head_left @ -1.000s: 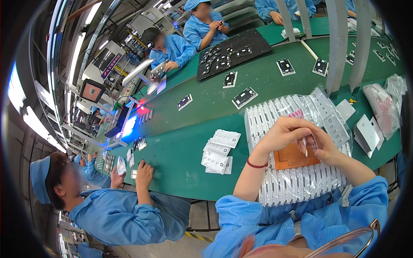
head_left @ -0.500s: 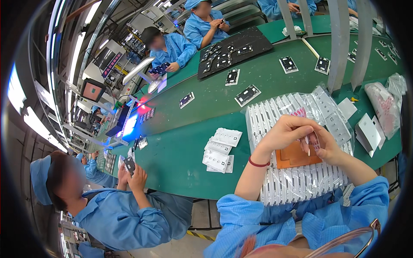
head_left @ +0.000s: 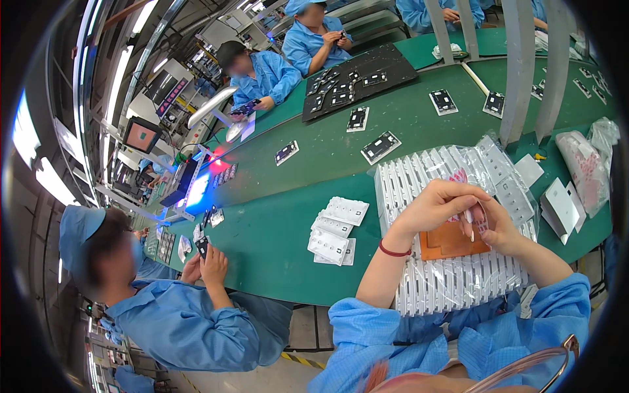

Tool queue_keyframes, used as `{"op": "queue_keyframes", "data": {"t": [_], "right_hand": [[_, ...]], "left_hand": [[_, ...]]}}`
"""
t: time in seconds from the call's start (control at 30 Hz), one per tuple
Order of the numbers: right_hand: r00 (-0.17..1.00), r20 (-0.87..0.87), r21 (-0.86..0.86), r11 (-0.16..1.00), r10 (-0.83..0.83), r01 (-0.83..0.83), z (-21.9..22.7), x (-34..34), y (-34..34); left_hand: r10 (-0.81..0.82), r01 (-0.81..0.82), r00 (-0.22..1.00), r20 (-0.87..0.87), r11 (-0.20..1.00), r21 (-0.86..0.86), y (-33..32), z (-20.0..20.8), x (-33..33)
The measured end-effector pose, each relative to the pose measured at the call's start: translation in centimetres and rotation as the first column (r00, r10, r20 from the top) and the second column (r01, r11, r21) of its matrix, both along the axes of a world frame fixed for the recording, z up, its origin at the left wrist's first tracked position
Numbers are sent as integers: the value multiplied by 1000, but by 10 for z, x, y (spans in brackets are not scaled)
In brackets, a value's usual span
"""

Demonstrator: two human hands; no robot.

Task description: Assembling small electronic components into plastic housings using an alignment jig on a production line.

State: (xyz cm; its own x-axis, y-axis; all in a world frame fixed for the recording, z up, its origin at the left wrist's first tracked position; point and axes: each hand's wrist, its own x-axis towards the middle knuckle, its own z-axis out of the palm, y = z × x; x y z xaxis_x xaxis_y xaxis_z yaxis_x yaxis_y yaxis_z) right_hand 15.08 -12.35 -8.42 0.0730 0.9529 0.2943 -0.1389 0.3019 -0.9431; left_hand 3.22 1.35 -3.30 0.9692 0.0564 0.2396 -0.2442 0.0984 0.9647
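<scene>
Orange pad (head_left: 447,247) below, clear pink-marked film (head_left: 483,217) in the right hand (head_left: 502,228), left hand (head_left: 440,203) alongside, its grip unclear.

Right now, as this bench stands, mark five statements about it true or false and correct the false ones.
1. The left hand and right hand meet over the orange pad. True.
2. The red band circles the right wrist. False: it is on the left wrist.
3. The loose white panels lie left of the ridged white racks. True.
4. The board bearing dark parts is white. False: it is black.
5. Clear plastic covers part of the racks. True.
</scene>
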Motion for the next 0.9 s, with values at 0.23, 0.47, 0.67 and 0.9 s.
{"op": "queue_keyframes", "data": {"t": [0.23, 0.47, 0.67, 0.9], "right_hand": [[991, -27, 14, 992, 129, -129, -22, 17, -7], [991, 121, 18, 998, 50, -53, -7, 14, -3], [946, 313, 28, 997, -83, 78, -6, 20, -11], [984, 176, 18, 999, -39, 36, -6, 15, -9]], "left_hand": [[63, -54, 997, -33, 972, 228, 2, -9, 9], [66, -66, 998, -11, 998, 1, 2, -10, -1], [58, -59, 998, 25, 998, 33, -1, -7, 5], [39, -40, 999, -14, 995, -86, 3, -16, 4]]}}
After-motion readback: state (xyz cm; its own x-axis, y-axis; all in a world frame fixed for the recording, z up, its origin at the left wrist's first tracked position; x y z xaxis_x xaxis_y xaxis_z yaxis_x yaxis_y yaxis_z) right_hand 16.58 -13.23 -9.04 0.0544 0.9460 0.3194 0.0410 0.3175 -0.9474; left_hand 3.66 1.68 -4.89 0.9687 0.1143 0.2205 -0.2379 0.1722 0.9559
